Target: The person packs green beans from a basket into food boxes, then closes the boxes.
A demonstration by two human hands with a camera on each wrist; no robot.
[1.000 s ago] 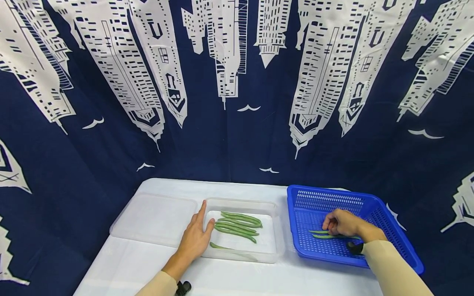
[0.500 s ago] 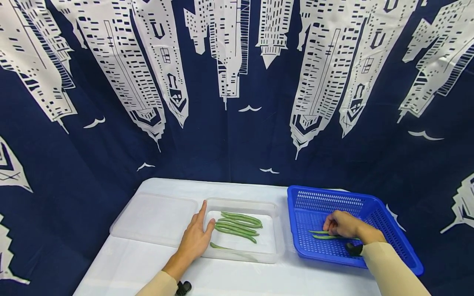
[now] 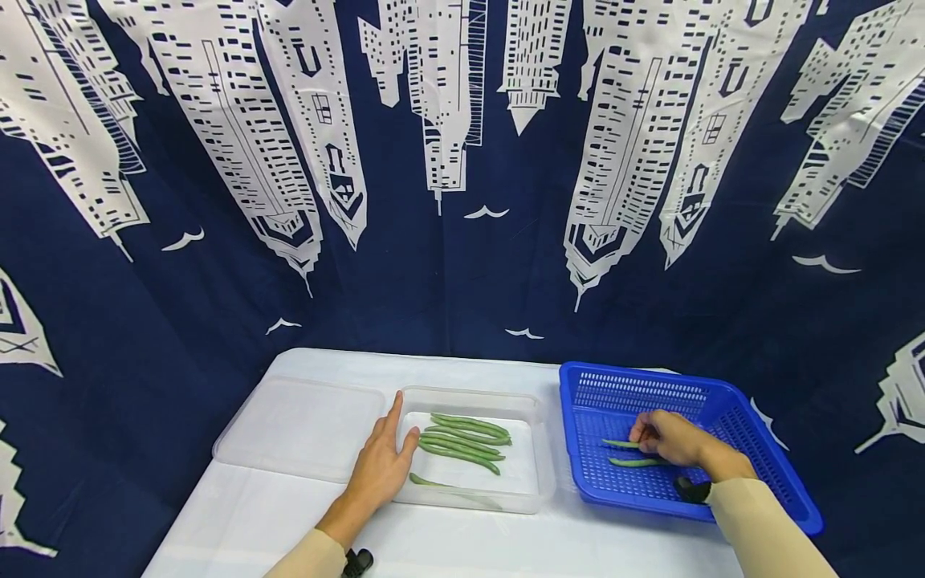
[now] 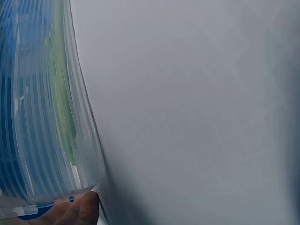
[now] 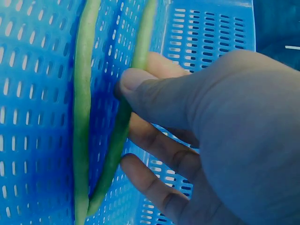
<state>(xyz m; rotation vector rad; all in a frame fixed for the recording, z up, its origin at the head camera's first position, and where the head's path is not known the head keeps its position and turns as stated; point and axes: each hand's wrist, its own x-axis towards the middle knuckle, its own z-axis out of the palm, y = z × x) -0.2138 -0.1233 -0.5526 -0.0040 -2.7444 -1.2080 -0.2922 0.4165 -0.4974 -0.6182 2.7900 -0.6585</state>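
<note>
Inside the blue plastic basket (image 3: 636, 494), my right hand (image 3: 672, 437) pinches one green bean (image 5: 115, 136) between thumb and fingertips. A second green bean (image 5: 82, 108) lies beside it on the basket floor, untouched. My left hand (image 3: 379, 466) rests against the left side of the clear plastic container (image 3: 538, 474), its fingers extended along the rim. Several green beans (image 3: 462, 445) lie across the container's floor, one of them partly behind the front wall. In the left wrist view, fingertips (image 4: 89, 208) touch the container's corner.
A flat translucent lid (image 3: 303, 425) lies on the white table (image 3: 289, 522), left of the container. Behind the table hangs a dark blue cloth (image 3: 433, 297) printed with white buildings. The basket's raised walls surround my right hand.
The pinched bean's tip has risen slightly and separated from the other bean in the basket. My right hand has barely shifted, and the left hand has stayed in place.
</note>
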